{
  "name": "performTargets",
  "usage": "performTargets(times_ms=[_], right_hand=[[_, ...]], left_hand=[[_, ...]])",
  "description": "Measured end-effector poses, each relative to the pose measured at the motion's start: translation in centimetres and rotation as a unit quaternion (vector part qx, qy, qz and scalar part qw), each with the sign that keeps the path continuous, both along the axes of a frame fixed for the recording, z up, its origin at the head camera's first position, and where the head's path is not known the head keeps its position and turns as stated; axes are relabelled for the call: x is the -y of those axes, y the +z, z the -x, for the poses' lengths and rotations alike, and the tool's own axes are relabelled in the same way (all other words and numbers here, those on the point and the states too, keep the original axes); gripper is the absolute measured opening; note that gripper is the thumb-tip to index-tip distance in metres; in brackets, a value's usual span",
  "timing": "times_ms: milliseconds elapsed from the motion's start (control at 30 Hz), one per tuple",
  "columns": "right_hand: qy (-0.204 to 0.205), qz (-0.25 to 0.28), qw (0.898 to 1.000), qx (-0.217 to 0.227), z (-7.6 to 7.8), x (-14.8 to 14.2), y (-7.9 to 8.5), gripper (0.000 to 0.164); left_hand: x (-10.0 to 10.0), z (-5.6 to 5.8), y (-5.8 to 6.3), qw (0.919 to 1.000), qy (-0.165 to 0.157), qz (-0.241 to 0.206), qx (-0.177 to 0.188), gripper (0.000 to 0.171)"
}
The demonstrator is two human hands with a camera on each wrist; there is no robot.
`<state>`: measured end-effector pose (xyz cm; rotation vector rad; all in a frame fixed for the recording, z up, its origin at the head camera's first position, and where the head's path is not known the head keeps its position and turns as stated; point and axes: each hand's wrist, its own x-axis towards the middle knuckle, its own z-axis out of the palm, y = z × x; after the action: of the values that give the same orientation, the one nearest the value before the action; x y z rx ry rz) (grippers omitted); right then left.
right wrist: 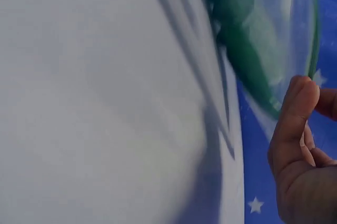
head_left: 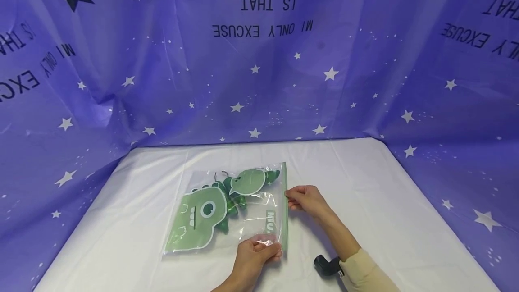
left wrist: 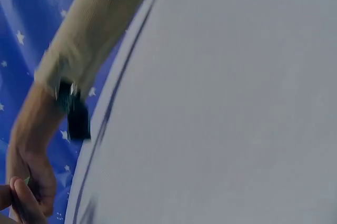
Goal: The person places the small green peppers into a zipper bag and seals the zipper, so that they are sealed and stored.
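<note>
A clear zip bag [head_left: 255, 215] printed with green cartoon monsters lies slantwise over the white table, its green zip strip [head_left: 284, 211] on the right side. Inside show several glossy dark green objects [head_left: 222, 225], partly hidden by the print; thin curved stems stick up near the top. My left hand [head_left: 253, 256] pinches the bag by its near right corner. With thumb and fingers, my right hand [head_left: 306, 199] pinches the zip edge farther up. In the right wrist view the bag hangs from the right fingers [right wrist: 303, 95], one long green object inside near them.
A white cloth [head_left: 344, 179] covers the table. Purple starred curtains [head_left: 259, 80] with printed words stand at the back and both sides. A black device [head_left: 326, 266] is strapped at the right wrist, by the beige sleeve [head_left: 365, 269].
</note>
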<state>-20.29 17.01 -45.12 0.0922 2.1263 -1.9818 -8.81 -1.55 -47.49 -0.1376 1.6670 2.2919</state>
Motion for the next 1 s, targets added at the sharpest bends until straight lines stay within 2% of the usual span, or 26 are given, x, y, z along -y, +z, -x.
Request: performTargets(times_ms=[133,300,533,733,833,900,967,1000], right_hand=[[-0.038,0.033,0.999,0.020,2.9,-1.8,-0.1,0.027],[-0.063,0.062,0.996,0.032,5.3,-3.4,-0.1,0.028],[-0.065,0.054,0.996,0.020,5.9,-3.2,0.2,0.031],[-0.074,0.064,0.995,0.015,6.0,-3.6,-0.1,0.026],[-0.079,0.054,0.995,0.018,5.8,-3.8,-0.5,0.027],[-0.085,0.050,0.995,0.018,5.7,-4.0,-0.8,0.028],[-0.087,0.044,0.995,0.015,5.6,-4.2,-0.9,0.030],[-0.082,0.039,0.996,0.012,5.5,-4.4,-0.9,0.032]], left_hand=[[0.5,-1.5,0.6,0.9986,-0.024,-0.039,0.025,0.019],[1.1,-2.9,0.6,0.9960,-0.026,-0.065,0.055,0.013],[1.2,-3.4,0.7,0.9955,-0.016,-0.066,0.067,0.010],[0.4,-3.4,0.0,0.9959,-0.008,-0.039,0.080,0.012],[-0.1,-3.8,-0.4,0.9952,-0.014,-0.040,0.088,0.013],[-0.4,-4.1,-0.8,0.9932,-0.044,-0.062,0.088,0.016],[-0.5,-4.3,-1.9,0.9846,-0.119,-0.112,0.062,0.024],[-0.5,-4.4,-2.6,0.9747,-0.168,-0.141,0.044,0.031]])
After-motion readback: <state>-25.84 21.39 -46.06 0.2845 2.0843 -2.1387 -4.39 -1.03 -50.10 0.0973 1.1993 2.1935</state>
